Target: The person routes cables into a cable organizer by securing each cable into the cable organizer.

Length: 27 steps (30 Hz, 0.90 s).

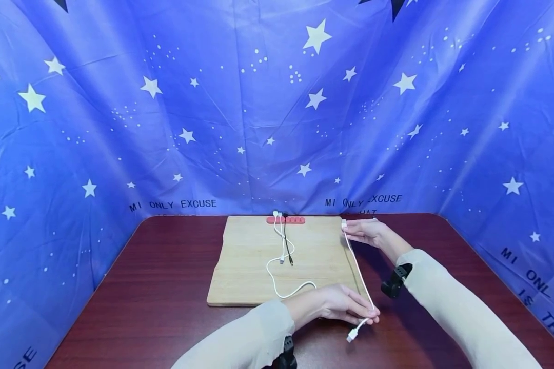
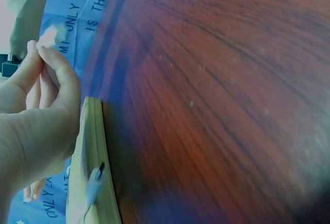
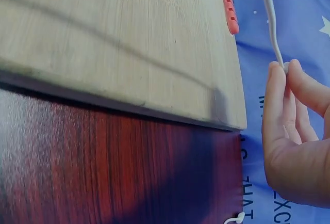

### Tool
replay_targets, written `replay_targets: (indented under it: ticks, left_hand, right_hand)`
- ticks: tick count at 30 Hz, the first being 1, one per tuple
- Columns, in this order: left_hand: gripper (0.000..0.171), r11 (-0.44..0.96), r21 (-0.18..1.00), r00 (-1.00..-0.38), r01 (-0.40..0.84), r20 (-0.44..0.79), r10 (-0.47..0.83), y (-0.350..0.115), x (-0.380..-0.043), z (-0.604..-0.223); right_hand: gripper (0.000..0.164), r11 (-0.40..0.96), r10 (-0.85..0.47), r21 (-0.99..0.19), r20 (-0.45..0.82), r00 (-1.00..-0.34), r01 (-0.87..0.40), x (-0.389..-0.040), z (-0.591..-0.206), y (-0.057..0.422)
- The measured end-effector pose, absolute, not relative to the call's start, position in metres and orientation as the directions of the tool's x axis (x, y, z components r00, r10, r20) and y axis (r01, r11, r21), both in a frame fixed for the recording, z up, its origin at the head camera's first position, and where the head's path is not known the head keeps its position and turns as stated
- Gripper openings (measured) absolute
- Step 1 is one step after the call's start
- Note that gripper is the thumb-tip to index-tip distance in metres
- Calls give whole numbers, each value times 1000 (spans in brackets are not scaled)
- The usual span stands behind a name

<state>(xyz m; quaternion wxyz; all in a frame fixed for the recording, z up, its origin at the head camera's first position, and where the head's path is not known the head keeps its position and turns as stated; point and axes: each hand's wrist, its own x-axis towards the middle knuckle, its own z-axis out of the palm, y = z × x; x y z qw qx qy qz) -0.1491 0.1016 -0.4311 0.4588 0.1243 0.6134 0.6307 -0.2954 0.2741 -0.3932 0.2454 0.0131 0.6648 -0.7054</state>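
A white charging cable runs fairly straight between my two hands, above the right edge of a wooden board. My right hand pinches its far end between thumb and fingertips, by a white plug. Near the board's front right corner, my left hand pinches the cable's near end. A white USB plug sticks out past the left fingers, pointing toward the front. In the right wrist view, the cable rises from the fingertips.
A red cable holder sits along the board's back edge, with white cables and a black cable hanging from it across the board. Dark red table surrounds the board. Blue star-printed cloth hangs behind and at both sides.
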Motion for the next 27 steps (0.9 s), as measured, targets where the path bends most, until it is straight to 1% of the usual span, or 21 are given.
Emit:
replay_targets:
  ticks: [1, 2, 5, 8, 9, 12, 14, 15, 16, 19, 23, 27]
  left_hand:
    - [31, 163, 888, -552, -431, -402, 730, 100, -150, -431]
    - [31, 154, 888, -557, -434, -398, 729, 98, -150, -431]
    - [31, 116, 887, -574, -446, -383, 724, 91, -151, -431]
    - [30, 96, 891, -595, -445, -374, 711, 83, -151, -432]
    - [30, 92, 891, -602, -445, -374, 706, 80, -151, -432]
    - [28, 70, 889, -626, -452, -373, 685, 72, -151, -433]
    - [27, 54, 888, -646, -456, -372, 666, 68, -151, -433]
    - [26, 45, 889, -660, -455, -371, 653, 67, -151, -433]
    - [26, 34, 889, -674, -457, -371, 638, 66, -151, -434]
    - [25, 7, 889, -713, -457, -371, 596, 63, -150, -434]
    - [25, -21, 884, -736, -467, -376, 563, 61, -150, -435]
    - [24, -37, 878, -750, -477, -385, 538, 60, -151, -436]
  right_hand:
    - [72, 1, -342, -935, -333, -879, 354, -300, -398, 277]
    - [71, -43, -389, -939, -298, -872, 340, -313, -412, 283]
    - [73, -91, -410, -943, -257, -875, 319, -323, -422, 287]
    - [64, -119, -346, -939, -266, -899, 324, -318, -413, 278]
    - [58, -92, -295, -938, -295, -909, 334, -306, -399, 269]
    - [49, -117, -238, -930, -315, -919, 349, -301, -387, 259]
    - [50, -138, -230, -925, -317, -920, 353, -302, -385, 258]
    - [53, -136, -215, -926, -319, -923, 352, -302, -384, 256]
    - [60, -136, -199, -927, -321, -926, 350, -304, -384, 256]
    - [67, -147, -173, -925, -325, -930, 351, -304, -379, 253]
    - [69, -162, -167, -918, -335, -927, 361, -305, -375, 253]
    - [65, -168, -175, -919, -327, -929, 356, -306, -372, 257]
